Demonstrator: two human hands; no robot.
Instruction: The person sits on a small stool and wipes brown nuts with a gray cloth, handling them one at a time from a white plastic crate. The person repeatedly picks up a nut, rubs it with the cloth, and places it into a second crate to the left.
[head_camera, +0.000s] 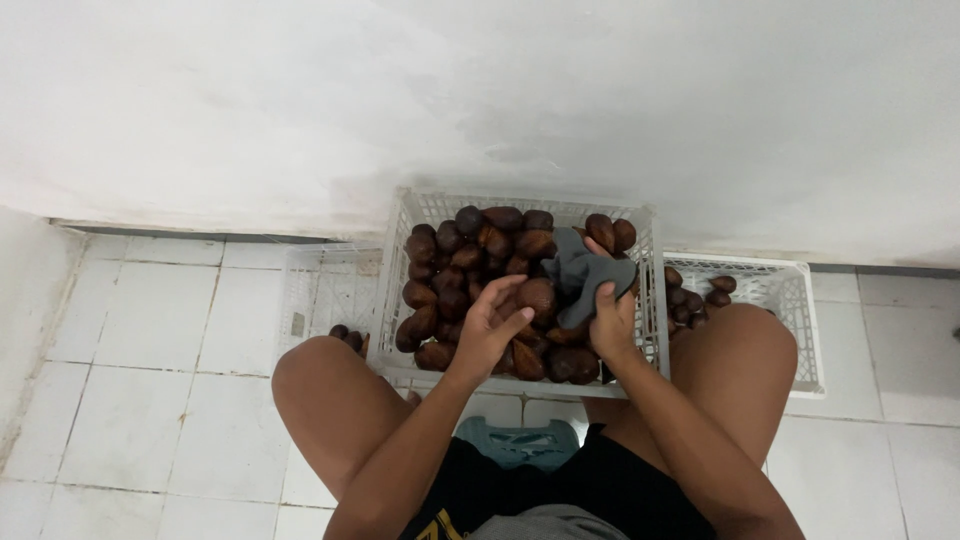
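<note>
A white plastic crate (645, 300) stands on the floor between my knees, heaped with dark brown, scaly fruits (455, 265). My left hand (488, 325) is cupped around one brown fruit (537, 295) near the middle of the heap. Just right of it, my right hand (612, 315) grips a dark grey cloth (580, 272) that lies against that fruit. Both hands are over the crate's near half.
A second white crate (790, 300) with a few of the same fruits stands to the right, behind my right knee. A third crate (320, 290) to the left holds a couple of fruits. White floor tiles (150, 340) and a white wall (480, 100) surround them. I sit on a teal stool (520, 445).
</note>
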